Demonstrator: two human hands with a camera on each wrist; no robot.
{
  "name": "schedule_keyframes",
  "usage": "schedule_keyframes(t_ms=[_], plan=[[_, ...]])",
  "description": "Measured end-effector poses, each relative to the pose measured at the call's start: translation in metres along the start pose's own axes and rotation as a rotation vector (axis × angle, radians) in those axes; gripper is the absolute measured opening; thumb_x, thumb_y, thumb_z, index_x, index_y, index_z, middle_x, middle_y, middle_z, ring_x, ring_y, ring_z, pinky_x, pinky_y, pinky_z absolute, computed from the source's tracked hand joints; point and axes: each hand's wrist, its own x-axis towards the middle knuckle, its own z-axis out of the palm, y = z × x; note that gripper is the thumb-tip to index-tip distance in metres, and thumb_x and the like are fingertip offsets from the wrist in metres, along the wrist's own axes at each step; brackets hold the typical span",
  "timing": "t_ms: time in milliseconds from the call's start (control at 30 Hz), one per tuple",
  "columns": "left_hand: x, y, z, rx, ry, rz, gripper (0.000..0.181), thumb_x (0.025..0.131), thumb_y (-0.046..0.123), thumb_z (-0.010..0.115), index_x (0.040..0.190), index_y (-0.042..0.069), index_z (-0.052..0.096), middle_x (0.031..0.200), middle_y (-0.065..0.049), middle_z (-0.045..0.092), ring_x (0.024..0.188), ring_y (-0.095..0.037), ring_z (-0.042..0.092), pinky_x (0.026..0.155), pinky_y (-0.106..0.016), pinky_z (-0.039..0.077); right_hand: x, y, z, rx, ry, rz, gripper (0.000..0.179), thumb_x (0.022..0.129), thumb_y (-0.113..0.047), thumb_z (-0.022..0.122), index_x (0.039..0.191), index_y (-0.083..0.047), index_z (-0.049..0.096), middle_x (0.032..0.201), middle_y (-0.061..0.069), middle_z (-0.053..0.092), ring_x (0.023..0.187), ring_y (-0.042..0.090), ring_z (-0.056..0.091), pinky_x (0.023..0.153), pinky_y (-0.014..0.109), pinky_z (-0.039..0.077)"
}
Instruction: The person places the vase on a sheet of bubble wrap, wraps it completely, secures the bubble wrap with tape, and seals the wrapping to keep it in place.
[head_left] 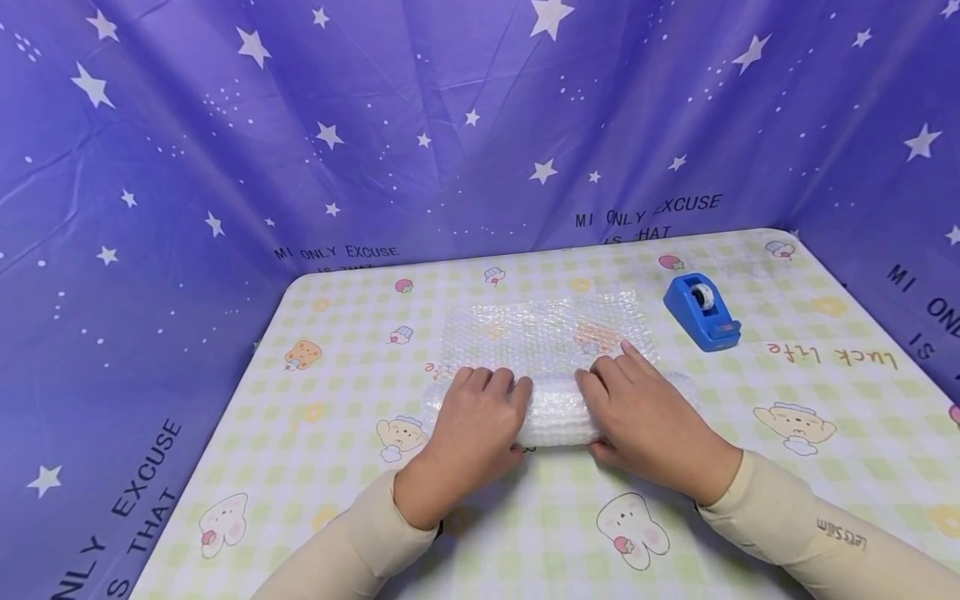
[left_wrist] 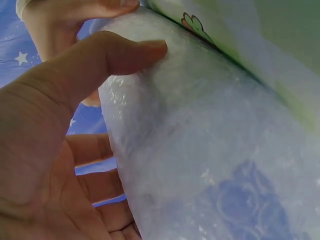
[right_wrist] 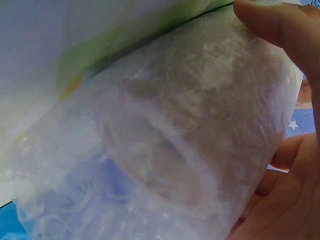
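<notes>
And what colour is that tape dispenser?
The tape dispenser is blue; the head view shows it best.

Whitish bubble wrap (head_left: 558, 421), green-checked tabletop (head_left: 300, 467), blue dispenser (head_left: 701, 322).

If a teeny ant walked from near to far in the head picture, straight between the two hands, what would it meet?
Bare checked tabletop → rolled bubble wrap → flat bubble wrap → more checked tabletop → purple starry curtain.
</notes>
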Motion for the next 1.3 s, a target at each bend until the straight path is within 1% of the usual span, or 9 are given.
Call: schedule_keyframes(t_ms=[100, 267, 500, 700, 867, 1033, 1300], plan=[[0.0006, 0.0017, 0.0000, 0.002, 0.012, -0.006, 0.060, 0.059, 0.035, 0.088, 0.111, 0.009, 0.069, 0.095, -0.004, 0.069, 0.083, -0.025, 0.066, 0.072, -0.038, 0.048, 0.0002, 0.0001, -0.0004, -0.005, -0.002, -0.001, 0.088, 0.061, -0.041, 0.094, 0.127, 0.005, 0.057, 0.104, 0.016, 0.059, 0.099, 0.037, 0.060, 0.115, 0.062, 0.038], [0.0021, 0.0027, 0.0004, 0.000, 0.011, -0.013, 0.060, 0.060, 0.031, 0.086, 0.112, 0.008, 0.070, 0.095, -0.005, 0.069, 0.083, -0.025, 0.067, 0.071, -0.038, 0.047, 0.0004, 0.0004, -0.0008, -0.008, 0.009, -0.002, 0.087, 0.061, -0.040, 0.093, 0.126, 0.006, 0.058, 0.104, 0.017, 0.059, 0.098, 0.037, 0.061, 0.114, 0.062, 0.039], [0.0012, 0.0018, -0.0003, 0.010, 0.013, -0.021, 0.065, 0.058, 0.035, 0.088, 0.115, 0.010, 0.072, 0.098, -0.004, 0.072, 0.085, -0.024, 0.068, 0.074, -0.037, 0.050, 0.0003, 0.0009, 0.0013, 0.001, 0.022, -0.005, 0.084, 0.062, -0.037, 0.091, 0.126, 0.006, 0.058, 0.104, 0.016, 0.059, 0.097, 0.037, 0.061, 0.114, 0.062, 0.039], [0.0009, 0.0012, -0.0004, 0.001, 0.007, -0.027, 0.068, 0.057, 0.035, 0.089, 0.117, 0.009, 0.072, 0.100, -0.004, 0.072, 0.087, -0.024, 0.069, 0.075, -0.038, 0.050, 0.0008, 0.0013, 0.0023, -0.002, 0.025, -0.009, 0.085, 0.062, -0.039, 0.091, 0.126, 0.006, 0.058, 0.105, 0.017, 0.059, 0.098, 0.038, 0.061, 0.114, 0.063, 0.038], [0.0000, 0.0013, 0.0010, -0.001, 0.018, -0.023, 0.069, 0.056, 0.037, 0.090, 0.117, 0.009, 0.072, 0.100, -0.005, 0.072, 0.086, -0.025, 0.068, 0.075, -0.038, 0.050, 0.0003, 0.0010, 0.0027, -0.020, 0.022, -0.007, 0.086, 0.060, -0.036, 0.092, 0.127, 0.005, 0.058, 0.108, 0.019, 0.061, 0.102, 0.040, 0.062, 0.112, 0.065, 0.038], [0.0000, 0.0016, 0.0023, 0.008, 0.035, -0.016, 0.067, 0.056, 0.036, 0.089, 0.116, 0.009, 0.072, 0.099, -0.005, 0.072, 0.085, -0.025, 0.069, 0.074, -0.038, 0.050, -0.0007, 0.0006, 0.0034, -0.032, 0.011, 0.000, 0.086, 0.059, -0.032, 0.094, 0.128, 0.004, 0.057, 0.110, 0.019, 0.061, 0.104, 0.040, 0.062, 0.113, 0.065, 0.037], [-0.0001, 0.0021, 0.0008, 0.008, 0.015, -0.014, 0.064, 0.057, 0.033, 0.088, 0.114, 0.007, 0.071, 0.095, -0.005, 0.070, 0.082, -0.025, 0.067, 0.072, -0.037, 0.049, -0.0005, 0.0014, 0.0021, -0.029, 0.025, -0.013, 0.086, 0.056, -0.032, 0.094, 0.125, 0.005, 0.058, 0.106, 0.018, 0.060, 0.098, 0.039, 0.061, 0.112, 0.065, 0.038]])
